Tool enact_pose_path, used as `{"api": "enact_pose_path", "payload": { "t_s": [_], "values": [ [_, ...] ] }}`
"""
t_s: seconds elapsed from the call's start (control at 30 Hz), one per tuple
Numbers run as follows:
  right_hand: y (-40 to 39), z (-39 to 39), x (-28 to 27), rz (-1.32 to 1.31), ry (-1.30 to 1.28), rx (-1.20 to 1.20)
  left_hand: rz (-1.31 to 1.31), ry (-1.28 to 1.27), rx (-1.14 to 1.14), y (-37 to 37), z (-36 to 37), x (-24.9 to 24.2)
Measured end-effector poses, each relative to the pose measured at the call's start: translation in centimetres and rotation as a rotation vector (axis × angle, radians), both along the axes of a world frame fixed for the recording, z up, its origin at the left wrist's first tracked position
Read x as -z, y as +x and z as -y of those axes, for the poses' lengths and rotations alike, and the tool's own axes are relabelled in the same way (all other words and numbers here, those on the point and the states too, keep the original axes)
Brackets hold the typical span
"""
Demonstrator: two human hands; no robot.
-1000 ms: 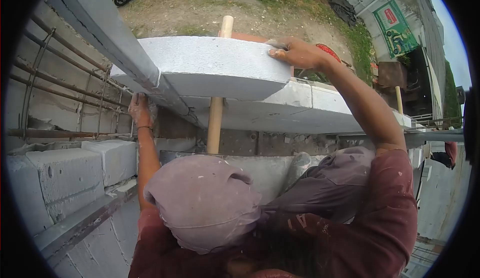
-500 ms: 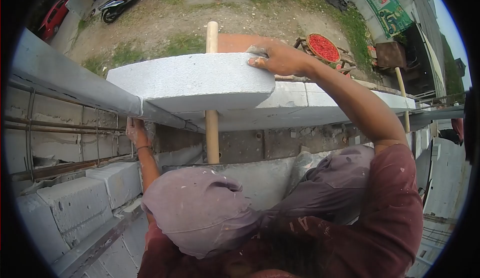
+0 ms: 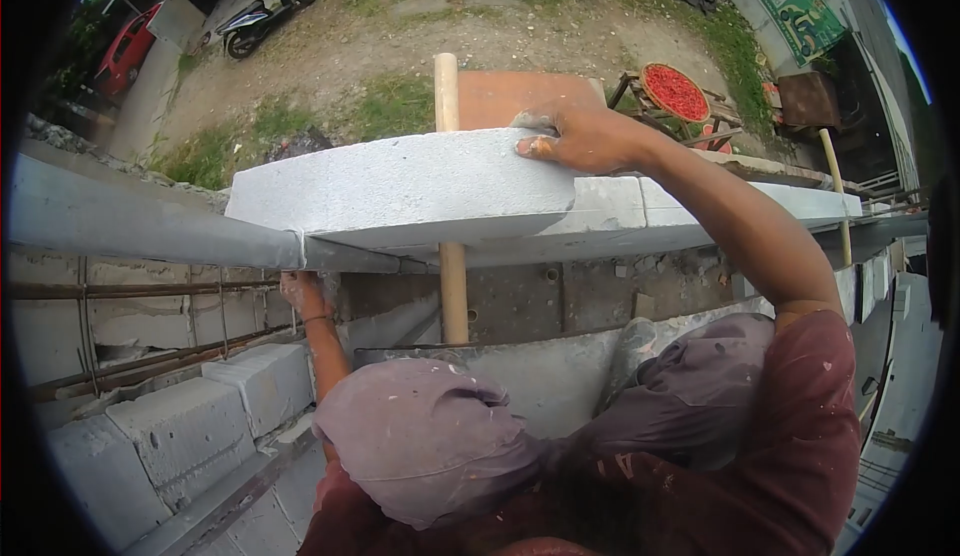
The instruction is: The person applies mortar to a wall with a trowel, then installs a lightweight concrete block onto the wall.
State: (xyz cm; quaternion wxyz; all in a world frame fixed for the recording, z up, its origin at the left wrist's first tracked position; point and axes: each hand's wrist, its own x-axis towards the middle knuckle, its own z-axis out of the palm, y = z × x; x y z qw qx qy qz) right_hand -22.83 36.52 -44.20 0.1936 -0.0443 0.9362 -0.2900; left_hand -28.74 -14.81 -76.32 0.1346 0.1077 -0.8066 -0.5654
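Observation:
A long white block (image 3: 400,181) lies along the top of a wall of white blocks (image 3: 690,208), its left end beside a grey pipe (image 3: 160,216). My right hand (image 3: 570,136) grips the block's top edge near its right end, thumb on the near face and the fingers partly hidden behind. Below the pipe, my left hand (image 3: 303,294) is raised close to its underside; what its fingers hold, if anything, is hidden. A round wooden pole (image 3: 453,291) passes under the block and shows again beyond it.
Steel bars (image 3: 150,288) and stacked blocks (image 3: 180,436) stand at the left. A second pole (image 3: 836,191) crosses the wall at the right. Beyond the wall are a brown board (image 3: 520,98), a tray of red items (image 3: 675,93) and a motorbike (image 3: 265,11).
The camera view has shifted, so the scene sits slightly lower and farther right. My right hand keeps its grip on the block, and my left hand remains below the pipe.

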Motion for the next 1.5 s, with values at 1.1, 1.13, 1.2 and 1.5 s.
{"api": "enact_pose_path", "payload": {
  "t_s": [1.1, 1.13, 1.2, 1.5],
  "values": [
    [-0.2, 0.1, 0.8, -0.201, 0.031, -0.069, -0.404, 0.113, -0.321, 8.7, -15.6, -19.3],
    [-0.2, 0.2, 0.6, -0.18, 0.039, -0.058, -0.374, 0.07, -0.328, 8.6, -15.6, -19.0],
    [-0.2, 0.2, 0.6, -0.182, 0.022, -0.058, -0.403, 0.137, -0.332, 8.5, -15.9, -18.8],
    [-0.3, 0.3, 0.7, -0.166, 0.002, -0.065, -0.656, 0.06, -0.187, 6.8, -13.8, -16.6]
  ]
}}
